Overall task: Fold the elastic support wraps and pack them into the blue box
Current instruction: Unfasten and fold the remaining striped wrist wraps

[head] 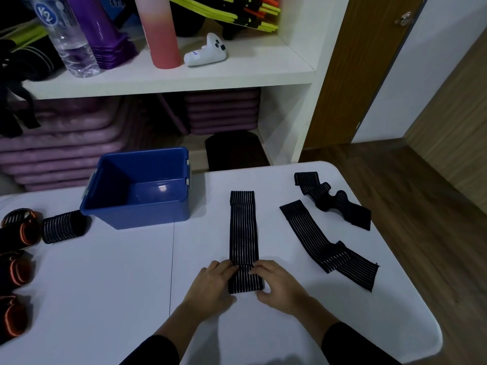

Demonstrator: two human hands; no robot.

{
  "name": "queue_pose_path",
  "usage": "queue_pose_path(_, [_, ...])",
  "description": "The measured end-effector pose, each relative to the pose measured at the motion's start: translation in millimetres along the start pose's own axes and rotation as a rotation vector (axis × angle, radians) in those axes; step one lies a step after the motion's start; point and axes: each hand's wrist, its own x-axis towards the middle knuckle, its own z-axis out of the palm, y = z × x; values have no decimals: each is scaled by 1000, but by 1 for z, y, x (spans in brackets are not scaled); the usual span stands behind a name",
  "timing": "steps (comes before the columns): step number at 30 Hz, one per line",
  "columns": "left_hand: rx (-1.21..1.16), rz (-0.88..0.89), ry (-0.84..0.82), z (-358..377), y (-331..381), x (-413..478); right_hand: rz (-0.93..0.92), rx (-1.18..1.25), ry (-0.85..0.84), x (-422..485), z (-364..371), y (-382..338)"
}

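Observation:
A long black elastic wrap with thin white stripes (243, 227) lies straight on the white table (118, 272), its near end folded over. My left hand (213, 283) and my right hand (276, 284) pinch that folded end from either side. The blue box (142, 185) stands to the back left of the wrap with nothing visible inside. Two more striped wraps lie unfolded to the right, one (326, 246) kinked in the middle, the other (332, 200) crumpled near the far right corner.
A rolled striped wrap (63, 226) and several black-and-orange wraps (18, 233) lie along the table's left edge. Behind the table stands a white shelf (168, 77) with bottles, a white controller and purple mats. The table's rounded right edge drops to wooden floor.

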Motion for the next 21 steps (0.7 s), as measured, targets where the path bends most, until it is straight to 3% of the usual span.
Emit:
queue_pose_path(3, [-179, -108, 48, -7, 7, 6, 102, 104, 62, 6, -4, -7])
queue_pose_path(8, [-566, -415, -62, -17, 10, 15, 324, 265, 42, 14, -3, -10])
queue_pose_path(13, [-601, -544, -74, -8, 18, 15, 425, 232, 92, 14, 9, -12])
queue_pose_path(16, [-480, -487, -8, -6, 20, 12, 366, 125, 175, 11, 11, -9])
queue_pose_path(19, [-245, -232, 111, -5, 14, 10, 167, 54, 171, 7, 6, -5])
queue_pose_path(21, [-152, -68, 107, -5, 10, 9, 95, 60, 107, 4, 3, 0])
